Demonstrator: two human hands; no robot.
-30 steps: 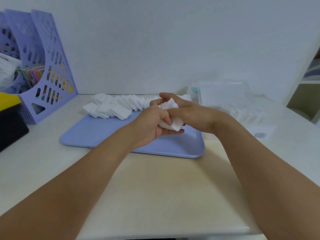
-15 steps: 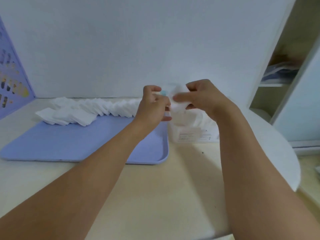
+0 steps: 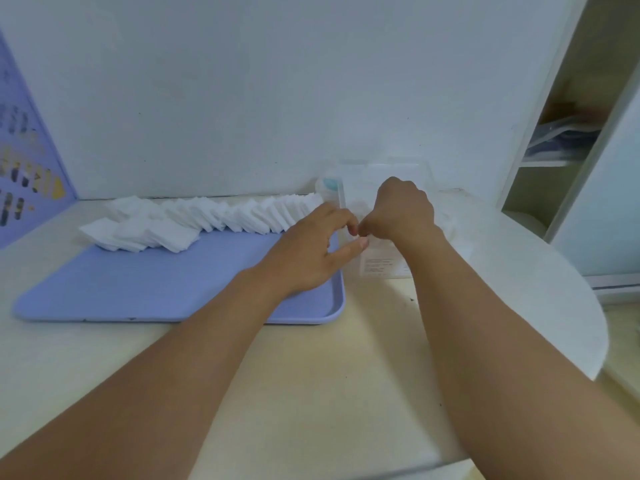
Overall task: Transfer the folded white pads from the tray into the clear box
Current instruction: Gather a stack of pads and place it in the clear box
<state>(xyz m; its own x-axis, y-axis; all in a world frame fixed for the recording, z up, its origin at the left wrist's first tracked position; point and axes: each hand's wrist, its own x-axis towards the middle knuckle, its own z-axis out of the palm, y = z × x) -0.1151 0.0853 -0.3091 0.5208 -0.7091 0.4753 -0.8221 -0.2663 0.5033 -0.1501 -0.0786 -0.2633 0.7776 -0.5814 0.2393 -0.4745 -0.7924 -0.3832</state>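
hands meet over clear box, beside tray.

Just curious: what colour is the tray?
Light blue-lilac tray, plain; head view shows it best.

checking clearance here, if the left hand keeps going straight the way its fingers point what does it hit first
The left hand points right, off the blue tray. It would likely meet the clear box wall first, with the right hand just behind; depth there is hard to judge.
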